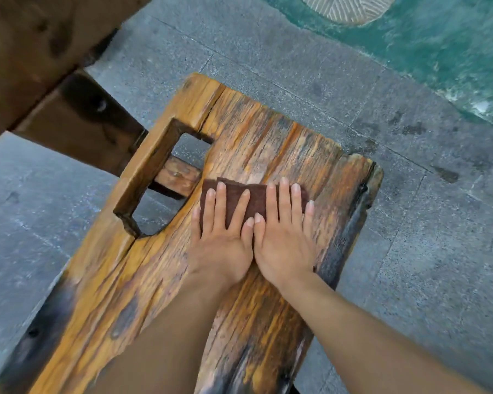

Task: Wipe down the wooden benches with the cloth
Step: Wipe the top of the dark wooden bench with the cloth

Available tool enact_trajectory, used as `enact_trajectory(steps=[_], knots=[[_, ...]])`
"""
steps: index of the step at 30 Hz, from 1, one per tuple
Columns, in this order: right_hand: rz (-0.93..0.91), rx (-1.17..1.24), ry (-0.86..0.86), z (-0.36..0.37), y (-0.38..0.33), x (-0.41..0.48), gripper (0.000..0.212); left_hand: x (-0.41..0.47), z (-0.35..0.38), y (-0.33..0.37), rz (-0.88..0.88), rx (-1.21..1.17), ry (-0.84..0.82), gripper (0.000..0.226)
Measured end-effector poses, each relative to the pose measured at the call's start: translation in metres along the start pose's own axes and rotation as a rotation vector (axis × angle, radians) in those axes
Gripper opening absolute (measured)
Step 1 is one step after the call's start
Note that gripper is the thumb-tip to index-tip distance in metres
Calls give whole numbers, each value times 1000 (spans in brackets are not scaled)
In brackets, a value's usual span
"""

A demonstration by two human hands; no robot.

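A rough orange-brown wooden bench (268,137) runs from the bottom left up to the middle of the head view, with a rectangular hole (165,183) cut near its left edge. A dark brown cloth (256,197) lies flat on the bench top. My left hand (225,237) presses on the cloth's left part with straight spread fingers. My right hand (285,237) lies flat beside it, fingers straight, on the cloth's right part. The two thumbs touch. Most of the cloth is hidden under the fingers.
A darker wooden table or bench (40,52) fills the top left corner, its leg reaching down beside the bench. Grey stone paving (410,223) surrounds the bench. A teal surface (453,52) with a pale ribbed disc (350,7) lies at the top right.
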State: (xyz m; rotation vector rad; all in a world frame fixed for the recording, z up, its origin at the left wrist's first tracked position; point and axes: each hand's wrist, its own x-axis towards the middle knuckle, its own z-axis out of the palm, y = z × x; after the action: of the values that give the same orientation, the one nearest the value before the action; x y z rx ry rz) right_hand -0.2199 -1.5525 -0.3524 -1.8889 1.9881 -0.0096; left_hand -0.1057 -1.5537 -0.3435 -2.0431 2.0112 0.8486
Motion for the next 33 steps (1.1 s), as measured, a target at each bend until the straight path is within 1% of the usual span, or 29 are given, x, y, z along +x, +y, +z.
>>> enact_trajectory(steps=[3, 9, 12, 18, 20, 22, 23, 25, 27, 28, 30, 33], knots=[[-61, -14, -42, 9, -18, -21, 57, -28, 3, -20, -67, -26, -33, 48], [-75, -27, -88, 23, -26, -64, 58, -68, 16, -37, -89, -1, -61, 52], [-88, -18, -76, 24, -22, -71, 58, -77, 15, -32, -107, -5, -122, 54], [-87, -53, -78, 24, -22, -66, 58, -72, 13, -29, -122, 21, -162, 52], [-82, -72, -88, 20, -21, -64, 57, -73, 12, -27, -99, 13, -148, 52], [-94, -61, -72, 17, -17, -59, 56, -71, 12, -24, -62, 56, -82, 61], [-95, -64, -73, 15, -13, -57, 57, -68, 12, -22, -41, 100, -54, 61], [-69, -69, -65, 12, -1, -46, 59, -50, 3, -12, -8, 87, -49, 58], [-5, -68, -21, 2, 15, -27, 60, -24, -5, 9, 78, 76, -51, 58], [29, -69, -1, -5, 24, -15, 61, -7, -8, 21, 100, 67, -88, 56], [65, -69, 32, -18, 41, 14, 59, 25, -14, 47, 116, 58, -116, 54], [73, -54, 51, -32, 52, 55, 60, 65, -23, 67, 99, 22, -86, 55]])
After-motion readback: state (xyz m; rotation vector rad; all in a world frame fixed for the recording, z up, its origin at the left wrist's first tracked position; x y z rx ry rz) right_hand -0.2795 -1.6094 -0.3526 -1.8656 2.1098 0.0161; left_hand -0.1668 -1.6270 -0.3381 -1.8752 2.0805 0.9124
